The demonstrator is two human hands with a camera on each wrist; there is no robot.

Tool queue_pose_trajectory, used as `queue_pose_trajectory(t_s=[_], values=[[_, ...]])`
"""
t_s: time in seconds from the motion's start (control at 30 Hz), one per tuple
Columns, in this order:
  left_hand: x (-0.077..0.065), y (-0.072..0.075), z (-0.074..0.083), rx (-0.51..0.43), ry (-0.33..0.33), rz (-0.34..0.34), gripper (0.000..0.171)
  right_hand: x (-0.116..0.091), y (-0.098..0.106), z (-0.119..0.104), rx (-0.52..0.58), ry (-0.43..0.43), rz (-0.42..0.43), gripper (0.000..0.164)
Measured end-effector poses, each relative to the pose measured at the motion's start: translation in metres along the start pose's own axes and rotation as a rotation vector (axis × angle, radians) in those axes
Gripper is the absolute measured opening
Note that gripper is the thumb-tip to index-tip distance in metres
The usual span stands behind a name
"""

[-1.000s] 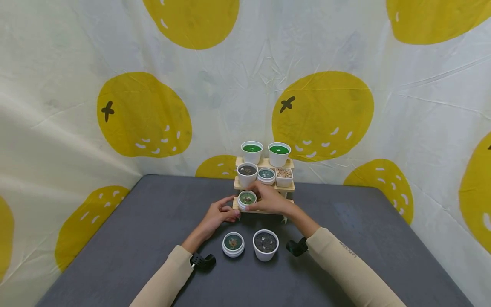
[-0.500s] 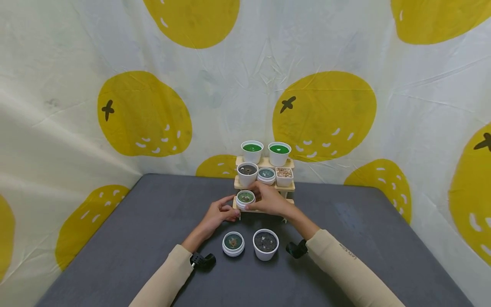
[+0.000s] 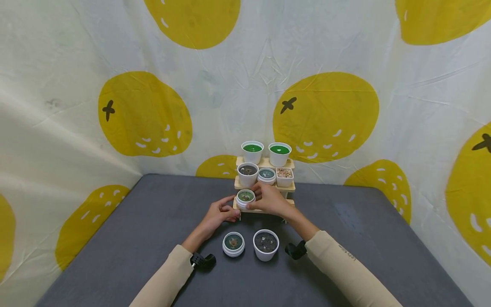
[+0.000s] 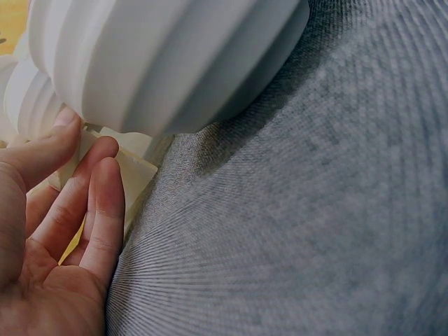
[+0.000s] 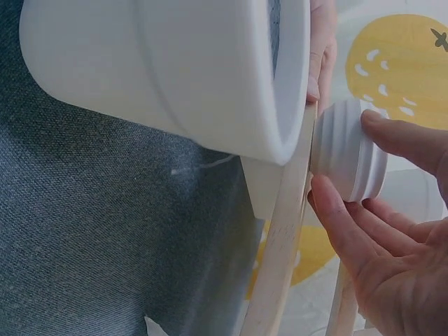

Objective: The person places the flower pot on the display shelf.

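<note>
A tiered wooden stand (image 3: 289,189) stands at the back of the table. My right hand (image 3: 273,202) pinches a small ribbed white pot (image 3: 245,196) with a green top between thumb and fingers, at the left of the lowest step. In the right wrist view this pot (image 5: 339,150) lies against the wooden step. My left hand (image 3: 216,217) holds the left end of that step, thumb in front; in the left wrist view its fingers (image 4: 105,203) are bent at the wood. Nearer lie a ribbed pot (image 3: 233,242) with a dark green top and a taller white cup (image 3: 265,242) with dark filling.
The middle step bears a dark-filled cup (image 3: 247,170), a small grey-green-topped pot (image 3: 266,174) and a square pot (image 3: 284,174) of pebbles. On the top step stand two green-filled cups (image 3: 252,149). A fruit-printed cloth (image 3: 230,98) hangs behind the grey table (image 3: 134,256).
With my right hand round it, the green-topped pot has shifted slightly left along the lowest step, mostly in the first half second. The left hand has kept its place.
</note>
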State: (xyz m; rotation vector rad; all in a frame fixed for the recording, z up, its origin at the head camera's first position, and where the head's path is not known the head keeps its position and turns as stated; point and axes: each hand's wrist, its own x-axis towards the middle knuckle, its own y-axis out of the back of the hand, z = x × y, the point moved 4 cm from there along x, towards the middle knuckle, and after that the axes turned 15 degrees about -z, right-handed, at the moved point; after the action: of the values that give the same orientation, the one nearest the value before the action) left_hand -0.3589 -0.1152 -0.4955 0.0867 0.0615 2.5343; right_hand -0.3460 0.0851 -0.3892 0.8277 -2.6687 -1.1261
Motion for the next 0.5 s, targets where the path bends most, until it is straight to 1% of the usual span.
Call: queue_pose_trajectory(t_s=[0.2, 0.5], values=[[-0.0002, -0.0001, 0.0013, 0.011, 0.011, 0.001, 0.070, 0.0011, -0.0008, -0.0016, -0.005, -0.037, 0.027, 0.057], [0.0007, -0.0003, 0.0002, 0.004, 0.006, 0.003, 0.070, 0.0031, -0.0002, -0.0026, -0.047, -0.036, 0.041, 0.055]])
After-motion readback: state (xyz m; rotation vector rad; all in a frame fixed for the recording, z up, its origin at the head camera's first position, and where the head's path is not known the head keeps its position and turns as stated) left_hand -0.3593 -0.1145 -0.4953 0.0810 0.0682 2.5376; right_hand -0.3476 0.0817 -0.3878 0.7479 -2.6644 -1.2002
